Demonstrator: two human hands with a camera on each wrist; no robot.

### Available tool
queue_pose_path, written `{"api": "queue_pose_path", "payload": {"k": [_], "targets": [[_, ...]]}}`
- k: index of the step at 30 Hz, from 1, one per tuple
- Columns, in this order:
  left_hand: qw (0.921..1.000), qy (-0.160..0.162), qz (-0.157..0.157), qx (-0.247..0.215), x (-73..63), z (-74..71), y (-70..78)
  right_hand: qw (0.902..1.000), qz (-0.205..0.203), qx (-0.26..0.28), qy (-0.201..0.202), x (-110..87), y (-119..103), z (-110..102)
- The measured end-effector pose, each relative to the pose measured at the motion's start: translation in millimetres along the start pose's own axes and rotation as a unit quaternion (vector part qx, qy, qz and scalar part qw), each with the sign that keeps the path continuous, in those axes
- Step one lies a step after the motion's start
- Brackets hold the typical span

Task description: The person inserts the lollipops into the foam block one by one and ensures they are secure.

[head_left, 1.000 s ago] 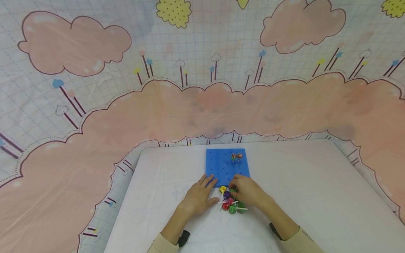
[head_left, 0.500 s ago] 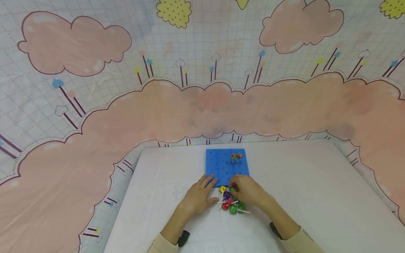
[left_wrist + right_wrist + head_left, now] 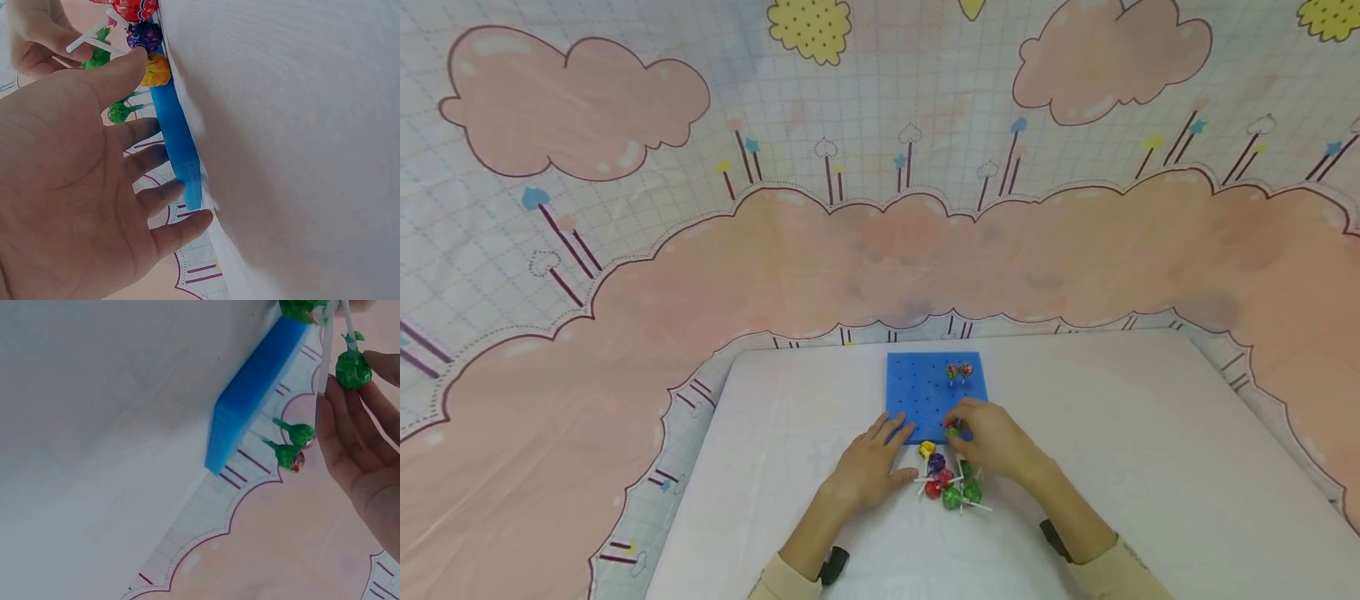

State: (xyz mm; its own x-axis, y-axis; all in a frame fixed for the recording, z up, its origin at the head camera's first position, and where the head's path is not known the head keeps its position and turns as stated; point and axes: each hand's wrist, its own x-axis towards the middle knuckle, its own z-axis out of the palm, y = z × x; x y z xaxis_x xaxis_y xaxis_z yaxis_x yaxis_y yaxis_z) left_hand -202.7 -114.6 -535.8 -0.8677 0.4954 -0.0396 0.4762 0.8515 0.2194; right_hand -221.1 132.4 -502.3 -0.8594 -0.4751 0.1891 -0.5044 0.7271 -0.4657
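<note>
Right wrist: green lollipop (image 3: 354, 370) in right hand (image 3: 370, 464); blue board (image 3: 253, 378) (nearby)

The square blue hole-dotted slab (image 3: 917, 385) is showing a smooth, matt face, perhaps foam, though the view is too soft to be sure. The round green-wrapped lollipop (image 3: 354, 371) is glinting in crinkled, glossy film. The slim white stick (image 3: 326, 353) is looking smooth and plastic-like. The broad white tabletop (image 3: 1120, 425) is appearing matt; the beige sleeves (image 3: 1116, 575) are looking like matt cloth.

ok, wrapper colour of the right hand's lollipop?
Green where visible on the lollipop; clearest in the right wrist view.
</note>
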Motion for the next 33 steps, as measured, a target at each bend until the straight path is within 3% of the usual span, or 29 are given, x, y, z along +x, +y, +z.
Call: {"api": "queue_pose_path", "payload": {"k": [13,24,33], "targets": [[0.9999,0.012,0.005,-0.004,0.2,2.2,1.4,0.9935,0.014,0.069,0.09,7.4,9,-18],[0.9999,-0.005,-0.01,-0.008,0.8,-0.2,3.8,0.9835,0.029,0.046,0.172,13.8,27,-24],[0.9999,0.005,-0.002,-0.009,1.1,-0.8,3.7,0.9786,0.045,0.039,0.197,21.5,39,-25]]}}
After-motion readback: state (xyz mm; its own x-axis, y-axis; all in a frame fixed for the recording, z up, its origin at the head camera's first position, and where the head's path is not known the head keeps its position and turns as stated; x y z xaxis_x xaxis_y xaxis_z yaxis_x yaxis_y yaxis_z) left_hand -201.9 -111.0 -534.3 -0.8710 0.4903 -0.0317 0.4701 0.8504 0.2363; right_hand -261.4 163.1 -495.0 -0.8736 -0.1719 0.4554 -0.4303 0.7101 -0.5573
